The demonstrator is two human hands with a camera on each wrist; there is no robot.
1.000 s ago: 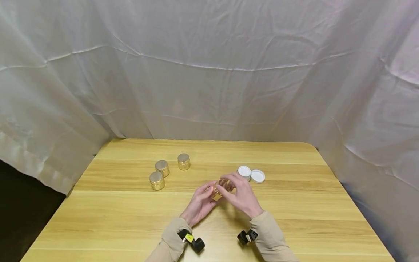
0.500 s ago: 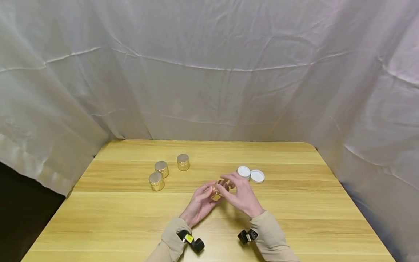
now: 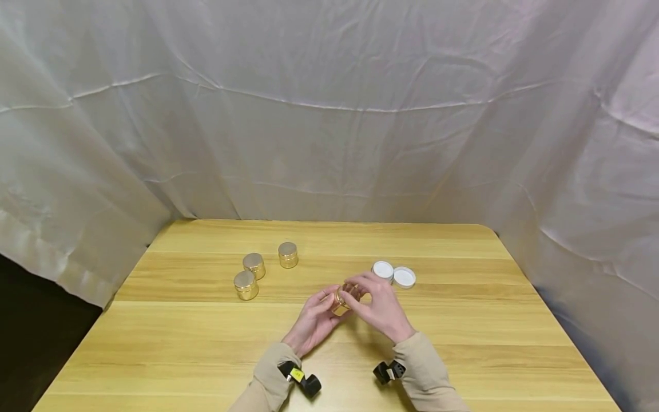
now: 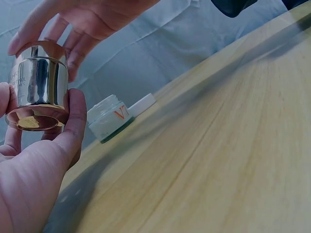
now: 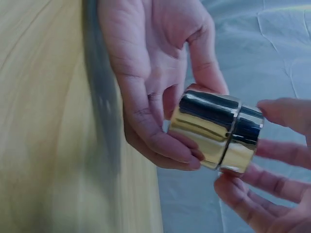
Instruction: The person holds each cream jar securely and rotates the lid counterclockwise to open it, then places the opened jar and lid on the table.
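Note:
A shiny gold cosmetic jar [image 5: 204, 126] is held above the wooden table, tilted in the head view. My left hand [image 3: 314, 325] grips its body, thumb on one side and fingers on the other. The fingertips and thumb of my right hand [image 3: 383, 308] hold the rim of its gold lid [image 5: 247, 138], which sits on the jar with a thin seam showing between them. Small lettering marks the jar's side in the left wrist view, too blurred to read. Just beyond my right hand stands an opened white jar [image 4: 109, 119] with orange lettering; its white lid [image 3: 404, 277] lies beside it.
Toward the back left of the table [image 3: 180, 343] stand three gold lidded jars: a near one [image 3: 246, 286], one close behind it [image 3: 254, 266] and one farther right [image 3: 288, 255]. A grey curtain [image 3: 329, 143] hangs behind the table and along its sides.
My right fingers have shifted slightly around the gold lid. Both hands and the gold jar stay in nearly the same place, and the jars on the table have not moved.

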